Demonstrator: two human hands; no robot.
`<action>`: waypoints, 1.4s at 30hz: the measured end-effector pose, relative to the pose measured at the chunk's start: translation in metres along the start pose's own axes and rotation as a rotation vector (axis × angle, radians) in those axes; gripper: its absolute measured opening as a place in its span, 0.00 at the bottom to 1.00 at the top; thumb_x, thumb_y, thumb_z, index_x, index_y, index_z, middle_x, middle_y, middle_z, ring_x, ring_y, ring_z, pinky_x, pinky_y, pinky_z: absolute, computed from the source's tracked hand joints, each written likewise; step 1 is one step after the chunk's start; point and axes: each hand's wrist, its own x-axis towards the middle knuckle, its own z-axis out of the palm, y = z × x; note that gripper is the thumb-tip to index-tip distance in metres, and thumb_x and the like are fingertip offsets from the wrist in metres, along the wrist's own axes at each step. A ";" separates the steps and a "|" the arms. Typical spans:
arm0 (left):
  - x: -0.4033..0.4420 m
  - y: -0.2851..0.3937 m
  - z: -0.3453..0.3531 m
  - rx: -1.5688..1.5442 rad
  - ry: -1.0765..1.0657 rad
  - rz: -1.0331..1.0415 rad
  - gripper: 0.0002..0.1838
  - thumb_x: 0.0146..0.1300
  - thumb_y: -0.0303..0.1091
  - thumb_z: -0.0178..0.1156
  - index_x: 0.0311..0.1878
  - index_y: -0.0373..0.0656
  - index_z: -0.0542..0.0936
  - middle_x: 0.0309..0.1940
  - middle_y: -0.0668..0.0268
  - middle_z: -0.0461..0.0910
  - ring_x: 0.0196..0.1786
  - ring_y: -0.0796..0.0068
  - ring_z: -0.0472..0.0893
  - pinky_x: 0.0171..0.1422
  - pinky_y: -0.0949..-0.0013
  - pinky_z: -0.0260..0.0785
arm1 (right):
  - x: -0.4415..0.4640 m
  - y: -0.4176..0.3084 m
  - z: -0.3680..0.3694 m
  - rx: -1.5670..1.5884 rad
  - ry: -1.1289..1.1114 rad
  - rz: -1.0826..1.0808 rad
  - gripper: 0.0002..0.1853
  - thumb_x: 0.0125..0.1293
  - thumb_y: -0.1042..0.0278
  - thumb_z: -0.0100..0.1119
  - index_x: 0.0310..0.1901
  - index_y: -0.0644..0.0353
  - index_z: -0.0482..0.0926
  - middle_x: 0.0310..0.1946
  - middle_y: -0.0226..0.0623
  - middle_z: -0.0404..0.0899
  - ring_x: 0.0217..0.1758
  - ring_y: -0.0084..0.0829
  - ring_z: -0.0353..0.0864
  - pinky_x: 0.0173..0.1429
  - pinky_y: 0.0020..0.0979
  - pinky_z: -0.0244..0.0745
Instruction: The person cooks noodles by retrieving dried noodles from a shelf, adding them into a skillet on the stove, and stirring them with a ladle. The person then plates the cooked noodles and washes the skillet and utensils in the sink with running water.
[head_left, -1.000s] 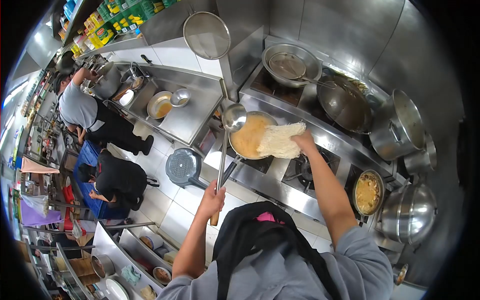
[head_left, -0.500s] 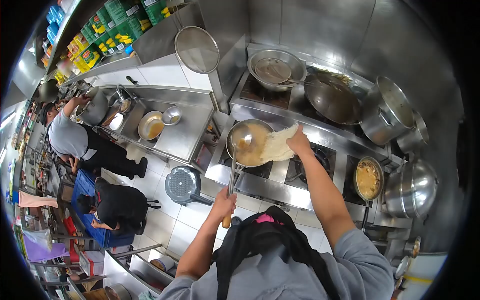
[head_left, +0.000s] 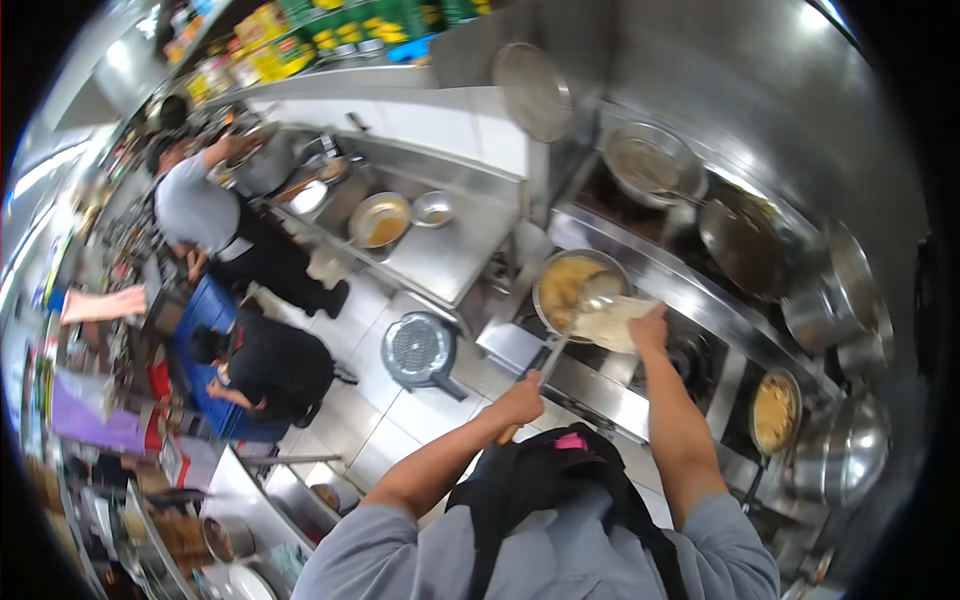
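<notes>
My left hand (head_left: 520,400) is closed around the long handle of a metal ladle (head_left: 597,290) with a wooden end. The ladle's bowl is in a pan (head_left: 540,300) on the stove, at the right side of the yellowish liquid food (head_left: 568,282). My right hand (head_left: 648,328) is closed on a pale, rough cloth (head_left: 608,325), which lies against the pan's right rim. Whether its fingers also grip the rim through the cloth cannot be seen.
A second pan (head_left: 775,412) of food sits on the right burner, near large steel pots (head_left: 840,290). Behind are a wide bowl (head_left: 655,165) and a dark wok (head_left: 740,245). A grey pan-shaped item (head_left: 420,350) is on the floor left. Two people (head_left: 195,205) work at far left.
The view has turned, shifting the stove rightward and lower. The ladle's bowl has gone from the pan's left side to its right, near the cloth. My right hand still holds the cloth.
</notes>
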 end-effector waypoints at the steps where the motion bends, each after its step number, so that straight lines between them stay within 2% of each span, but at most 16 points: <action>1: -0.004 -0.003 -0.007 -0.009 0.033 -0.028 0.20 0.66 0.32 0.50 0.58 0.32 0.62 0.36 0.32 0.80 0.30 0.43 0.84 0.28 0.49 0.79 | 0.006 0.005 0.002 -0.013 -0.023 0.002 0.48 0.54 0.65 0.61 0.74 0.65 0.46 0.56 0.66 0.78 0.61 0.61 0.78 0.67 0.48 0.73; 4: -0.018 0.021 -0.048 -0.033 -0.032 0.020 0.24 0.65 0.31 0.50 0.62 0.31 0.62 0.39 0.34 0.81 0.31 0.44 0.85 0.28 0.52 0.80 | 0.014 0.016 0.003 -0.030 -0.038 0.011 0.46 0.56 0.66 0.62 0.73 0.63 0.47 0.56 0.65 0.78 0.61 0.60 0.79 0.66 0.46 0.74; 6: -0.041 0.038 -0.078 -0.096 -0.075 -0.031 0.24 0.62 0.29 0.49 0.60 0.28 0.67 0.39 0.34 0.81 0.34 0.42 0.85 0.36 0.48 0.79 | 0.018 0.017 -0.001 -0.045 -0.022 0.045 0.44 0.57 0.65 0.64 0.71 0.62 0.50 0.55 0.64 0.79 0.60 0.59 0.80 0.65 0.46 0.75; 8: -0.034 0.027 -0.065 -0.107 -0.032 -0.052 0.26 0.61 0.29 0.49 0.63 0.28 0.66 0.39 0.35 0.82 0.32 0.44 0.85 0.30 0.53 0.80 | 0.008 0.017 -0.003 0.078 -0.058 0.102 0.43 0.57 0.65 0.65 0.70 0.61 0.52 0.56 0.63 0.79 0.60 0.57 0.80 0.64 0.45 0.77; 9: -0.031 0.033 -0.063 -0.113 -0.067 -0.088 0.27 0.61 0.29 0.49 0.64 0.28 0.65 0.40 0.35 0.81 0.31 0.43 0.85 0.30 0.52 0.80 | -0.007 0.009 -0.008 0.146 -0.084 0.089 0.45 0.55 0.66 0.61 0.72 0.67 0.48 0.58 0.67 0.76 0.63 0.59 0.77 0.68 0.45 0.73; 11: -0.012 0.034 -0.048 -0.058 -0.137 -0.112 0.26 0.61 0.28 0.48 0.62 0.27 0.63 0.41 0.31 0.80 0.32 0.39 0.85 0.30 0.51 0.80 | 0.008 0.025 0.020 0.093 -0.054 0.034 0.40 0.54 0.64 0.65 0.65 0.66 0.54 0.56 0.66 0.78 0.62 0.59 0.78 0.68 0.45 0.73; 16: 0.007 0.052 -0.022 -0.061 -0.138 -0.073 0.22 0.62 0.27 0.48 0.58 0.29 0.64 0.39 0.31 0.80 0.35 0.37 0.85 0.31 0.49 0.80 | -0.010 0.000 0.020 0.053 -0.028 0.053 0.38 0.55 0.65 0.64 0.64 0.66 0.55 0.52 0.66 0.80 0.58 0.61 0.80 0.66 0.47 0.74; 19: -0.006 0.058 -0.029 -0.042 -0.136 -0.123 0.20 0.63 0.27 0.48 0.57 0.29 0.63 0.38 0.30 0.80 0.40 0.33 0.83 0.40 0.43 0.78 | -0.006 -0.004 0.013 0.055 -0.022 0.052 0.37 0.56 0.65 0.64 0.63 0.66 0.56 0.50 0.65 0.80 0.56 0.61 0.81 0.65 0.48 0.75; 21: -0.019 0.029 -0.030 0.196 0.058 0.047 0.19 0.63 0.28 0.49 0.55 0.30 0.64 0.39 0.29 0.79 0.45 0.29 0.81 0.51 0.39 0.74 | -0.007 -0.003 0.008 0.080 -0.006 0.070 0.35 0.55 0.65 0.65 0.60 0.65 0.58 0.49 0.66 0.80 0.55 0.62 0.81 0.64 0.50 0.74; 24: -0.053 0.032 -0.061 0.158 0.006 0.022 0.18 0.63 0.29 0.49 0.54 0.31 0.64 0.39 0.28 0.79 0.48 0.27 0.79 0.57 0.39 0.70 | -0.009 -0.005 0.005 0.092 -0.009 0.088 0.35 0.54 0.65 0.65 0.61 0.64 0.58 0.48 0.66 0.81 0.54 0.62 0.81 0.63 0.50 0.75; 27: -0.062 0.007 -0.057 0.132 -0.036 0.024 0.18 0.62 0.29 0.51 0.53 0.30 0.65 0.39 0.28 0.78 0.47 0.28 0.79 0.56 0.40 0.71 | -0.004 -0.005 0.013 0.090 0.045 0.042 0.37 0.54 0.67 0.65 0.64 0.63 0.57 0.48 0.65 0.81 0.54 0.62 0.81 0.60 0.50 0.77; 34: -0.015 0.037 -0.024 -0.073 -0.160 -0.187 0.20 0.61 0.28 0.51 0.56 0.30 0.64 0.39 0.27 0.78 0.42 0.27 0.81 0.52 0.41 0.74 | 0.000 -0.015 0.028 0.029 -0.048 -0.009 0.39 0.53 0.68 0.66 0.65 0.62 0.57 0.46 0.62 0.82 0.52 0.60 0.82 0.58 0.50 0.79; 36: 0.010 0.015 0.005 0.176 -0.040 0.000 0.21 0.62 0.28 0.52 0.56 0.27 0.63 0.38 0.29 0.79 0.40 0.33 0.83 0.43 0.43 0.79 | 0.003 -0.017 0.027 -0.008 -0.039 -0.026 0.38 0.53 0.68 0.66 0.64 0.62 0.57 0.46 0.61 0.82 0.52 0.60 0.83 0.58 0.50 0.79; 37: 0.011 0.020 0.005 0.168 -0.044 -0.019 0.21 0.60 0.25 0.50 0.56 0.29 0.63 0.39 0.26 0.79 0.43 0.28 0.82 0.48 0.42 0.77 | 0.004 -0.017 0.027 -0.002 -0.039 -0.035 0.38 0.53 0.68 0.66 0.64 0.62 0.57 0.46 0.61 0.82 0.52 0.60 0.83 0.58 0.50 0.79; 40: 0.002 0.026 -0.015 -0.002 -0.070 -0.162 0.20 0.60 0.26 0.49 0.56 0.30 0.64 0.39 0.27 0.79 0.41 0.30 0.83 0.48 0.42 0.77 | 0.009 -0.007 0.032 0.001 -0.012 -0.072 0.37 0.54 0.68 0.66 0.63 0.60 0.57 0.46 0.60 0.82 0.52 0.59 0.83 0.58 0.51 0.79; 42: -0.021 0.033 -0.042 -0.008 -0.071 -0.111 0.20 0.61 0.27 0.48 0.55 0.31 0.65 0.38 0.28 0.79 0.39 0.32 0.83 0.47 0.42 0.77 | 0.012 0.000 0.032 -0.001 0.020 -0.096 0.36 0.54 0.68 0.65 0.64 0.59 0.57 0.46 0.59 0.82 0.52 0.59 0.83 0.57 0.51 0.78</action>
